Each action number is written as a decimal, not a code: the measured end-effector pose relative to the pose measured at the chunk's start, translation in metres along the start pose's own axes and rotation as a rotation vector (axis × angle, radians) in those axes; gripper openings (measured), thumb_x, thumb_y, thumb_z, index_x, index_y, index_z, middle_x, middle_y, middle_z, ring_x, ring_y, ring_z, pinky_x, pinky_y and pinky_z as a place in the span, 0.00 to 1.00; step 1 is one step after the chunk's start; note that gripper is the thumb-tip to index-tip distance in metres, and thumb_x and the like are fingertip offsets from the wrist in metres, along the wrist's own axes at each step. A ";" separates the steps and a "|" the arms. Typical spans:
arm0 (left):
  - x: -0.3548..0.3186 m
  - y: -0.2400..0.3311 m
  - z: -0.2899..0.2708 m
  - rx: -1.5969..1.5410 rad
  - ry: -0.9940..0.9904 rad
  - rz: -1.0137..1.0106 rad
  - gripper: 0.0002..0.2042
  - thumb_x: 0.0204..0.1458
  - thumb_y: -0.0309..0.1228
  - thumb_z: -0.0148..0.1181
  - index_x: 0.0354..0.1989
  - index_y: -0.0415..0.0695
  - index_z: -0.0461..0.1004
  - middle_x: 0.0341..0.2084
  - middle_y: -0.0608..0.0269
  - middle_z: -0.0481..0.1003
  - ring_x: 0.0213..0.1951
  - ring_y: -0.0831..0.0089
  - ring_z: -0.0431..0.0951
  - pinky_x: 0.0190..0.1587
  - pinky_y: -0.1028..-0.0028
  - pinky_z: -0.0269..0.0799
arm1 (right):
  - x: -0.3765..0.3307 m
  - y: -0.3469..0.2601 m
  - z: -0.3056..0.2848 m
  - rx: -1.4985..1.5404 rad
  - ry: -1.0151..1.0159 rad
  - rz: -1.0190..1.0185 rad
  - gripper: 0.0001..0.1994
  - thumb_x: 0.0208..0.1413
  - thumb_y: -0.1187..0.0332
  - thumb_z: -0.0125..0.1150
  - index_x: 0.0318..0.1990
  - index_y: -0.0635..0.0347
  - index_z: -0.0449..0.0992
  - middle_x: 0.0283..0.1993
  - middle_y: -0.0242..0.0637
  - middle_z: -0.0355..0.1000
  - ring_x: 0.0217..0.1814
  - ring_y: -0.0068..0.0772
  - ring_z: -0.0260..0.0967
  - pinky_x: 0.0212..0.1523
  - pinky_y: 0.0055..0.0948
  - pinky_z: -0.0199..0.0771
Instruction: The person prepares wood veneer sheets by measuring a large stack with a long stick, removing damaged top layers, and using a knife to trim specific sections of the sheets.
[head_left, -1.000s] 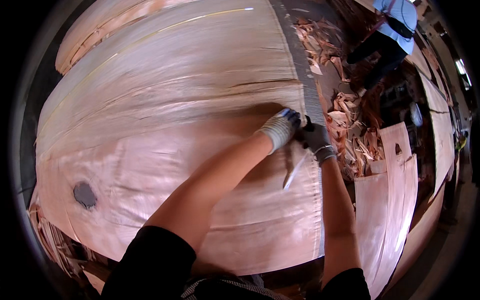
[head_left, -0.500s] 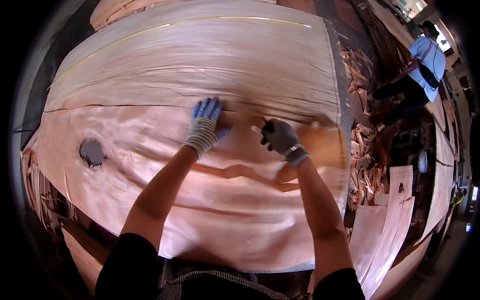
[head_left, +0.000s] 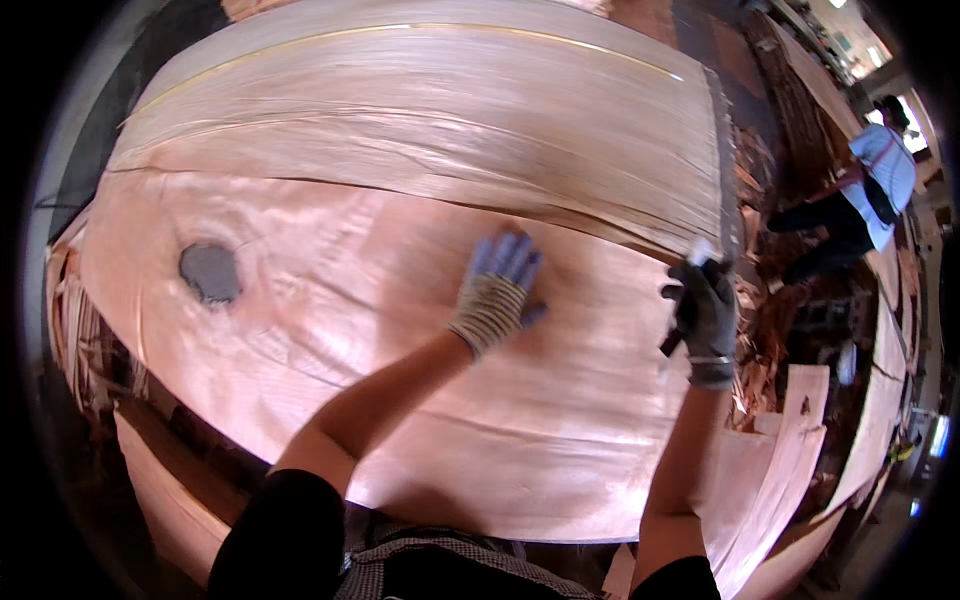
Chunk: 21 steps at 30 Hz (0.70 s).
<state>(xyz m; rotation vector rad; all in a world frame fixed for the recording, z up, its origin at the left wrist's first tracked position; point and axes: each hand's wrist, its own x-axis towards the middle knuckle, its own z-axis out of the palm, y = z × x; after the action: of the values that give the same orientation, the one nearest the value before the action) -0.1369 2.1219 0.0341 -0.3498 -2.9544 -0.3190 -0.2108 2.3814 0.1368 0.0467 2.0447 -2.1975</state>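
A wide pinkish wood veneer sheet (head_left: 390, 420) lies before me, its far edge meeting a paler tan veneer sheet (head_left: 420, 120). My left hand (head_left: 496, 292), in a striped glove with blue fingers, presses flat on the pink sheet, fingers spread. At that sheet's right end, my right hand (head_left: 706, 318), in a dark grey glove, is closed round a small tool (head_left: 671, 344). Its black end sticks out below the fingers and a blurred pale tip shows above them; its exact kind is unclear. A dark round hole (head_left: 210, 274) shows in the pink sheet's left part.
A thin yellow strip (head_left: 420, 26) runs across the tan sheet. Torn veneer scraps (head_left: 757, 375) heap beyond the right edge, with long veneer pieces (head_left: 770, 490) nearer me. A person (head_left: 870, 185) in a light blue top stands at the far right. More scraps (head_left: 80, 320) lie at left.
Both hands have moved right, the right one to the sheets' right end. The raised fold in the pink sheet now lies flat. The whole view has shifted somewhat.
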 end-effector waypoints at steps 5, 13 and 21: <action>-0.027 0.019 0.015 -0.153 -0.064 -0.013 0.37 0.44 0.52 0.54 0.58 0.39 0.57 0.59 0.48 0.55 0.62 0.54 0.50 0.64 0.54 0.38 | -0.037 -0.023 -0.002 0.056 -0.072 -0.155 0.11 0.57 0.63 0.53 0.41 0.60 0.71 0.52 0.49 0.67 0.46 0.29 0.70 0.18 0.12 0.62; -0.028 0.018 0.001 -0.210 -0.035 -0.036 0.36 0.43 0.48 0.56 0.58 0.39 0.57 0.60 0.48 0.54 0.63 0.55 0.50 0.63 0.54 0.39 | -0.046 -0.032 0.022 -0.086 -0.016 -0.062 0.08 0.55 0.71 0.53 0.41 0.62 0.69 0.30 0.37 0.73 0.24 0.23 0.68 0.16 0.15 0.61; -0.020 -0.030 0.005 -0.021 0.034 -0.044 0.35 0.44 0.47 0.56 0.57 0.37 0.58 0.59 0.47 0.55 0.63 0.55 0.50 0.63 0.55 0.40 | -0.014 0.004 0.061 -0.271 -0.155 0.110 0.06 0.53 0.70 0.55 0.36 0.63 0.69 0.25 0.38 0.74 0.17 0.20 0.68 0.09 0.15 0.55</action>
<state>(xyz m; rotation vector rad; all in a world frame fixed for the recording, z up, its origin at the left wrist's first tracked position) -0.1259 2.0897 0.0203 -0.2788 -2.9306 -0.3582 -0.1920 2.3211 0.1393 -0.0377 2.1745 -1.7846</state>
